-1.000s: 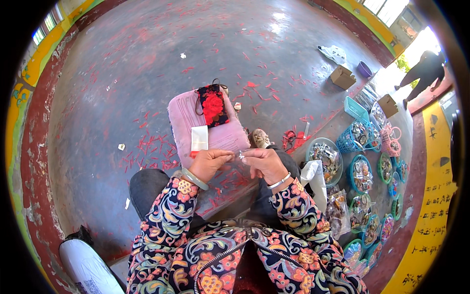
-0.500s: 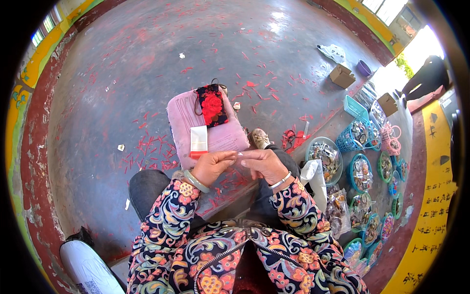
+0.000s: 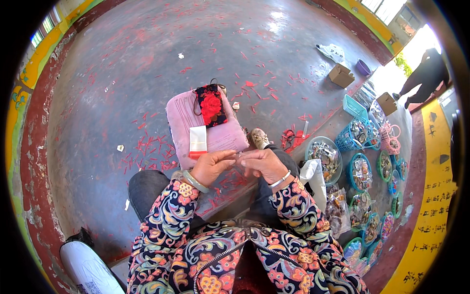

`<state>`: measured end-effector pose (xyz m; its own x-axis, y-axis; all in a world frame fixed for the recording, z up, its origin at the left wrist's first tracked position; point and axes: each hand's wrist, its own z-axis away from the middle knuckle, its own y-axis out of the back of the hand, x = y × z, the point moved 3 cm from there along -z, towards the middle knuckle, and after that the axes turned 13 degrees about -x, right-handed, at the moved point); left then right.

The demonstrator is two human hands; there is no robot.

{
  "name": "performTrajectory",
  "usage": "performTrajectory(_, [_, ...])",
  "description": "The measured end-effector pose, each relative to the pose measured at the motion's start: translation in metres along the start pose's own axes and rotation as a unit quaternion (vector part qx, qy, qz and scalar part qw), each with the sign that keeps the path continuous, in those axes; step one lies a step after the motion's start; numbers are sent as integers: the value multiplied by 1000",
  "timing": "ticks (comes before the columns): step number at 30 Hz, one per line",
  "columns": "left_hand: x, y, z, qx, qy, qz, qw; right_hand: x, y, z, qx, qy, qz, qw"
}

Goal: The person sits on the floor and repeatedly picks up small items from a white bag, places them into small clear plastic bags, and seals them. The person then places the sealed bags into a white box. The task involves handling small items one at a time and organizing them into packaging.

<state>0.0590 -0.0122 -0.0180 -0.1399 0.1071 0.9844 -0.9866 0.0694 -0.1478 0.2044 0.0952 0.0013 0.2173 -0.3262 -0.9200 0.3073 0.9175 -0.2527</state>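
Left hand [image 3: 210,167]: fingers bent, grip unclear from here
Right hand [image 3: 268,166]: same
Packet [image 3: 198,139]: on cushion [image 3: 228,142] past left hand, likely for reach

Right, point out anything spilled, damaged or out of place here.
Red scraps litter the grey floor, many left of the pink cushion; strewn, they look like unswept waste. The maroon wall band at left looks damaged, its paint flaking in pale patches.

Daylight pours through a blown-out doorway [image 3: 429,39] and bright windows [image 3: 384,9] at upper right, leaving white glare on the gray floor [image 3: 93,127] and a person [image 3: 427,77] dark against the light, while fisheye distortion bends the painted walls [image 3: 38,152] toward a black, blurred rim.
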Motion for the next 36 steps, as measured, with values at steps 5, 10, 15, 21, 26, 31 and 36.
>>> performTrajectory(5, [-1, -1, 0, 3, -6, 0, 1000, -7, -7, 1, -10, 33, -16, 999])
performTrajectory(10, [2, -3, 0, -15, 1, -24, 1000, 3, 1, -1, -32, -15, 12, 999])
performTrajectory(15, [4, -4, 0, -16, -8, -60, 998, 0, -2, 0, -15, -8, 4, 1000])
performTrajectory(21, [5, -6, 0, -7, -29, -68, 997, -6, -6, 2, -52, -14, 36, 998])
performTrajectory(26, [6, -8, 1, -4, -33, -61, 998, -13, -11, 3, -68, -32, 55, 996])
performTrajectory(31, [9, -7, 2, -24, 27, -94, 995, -6, -5, 3, -37, -20, 47, 998])
performTrajectory(36, [6, -9, 1, -15, 0, -20, 1000, -3, -3, 2, -61, -20, 61, 996])
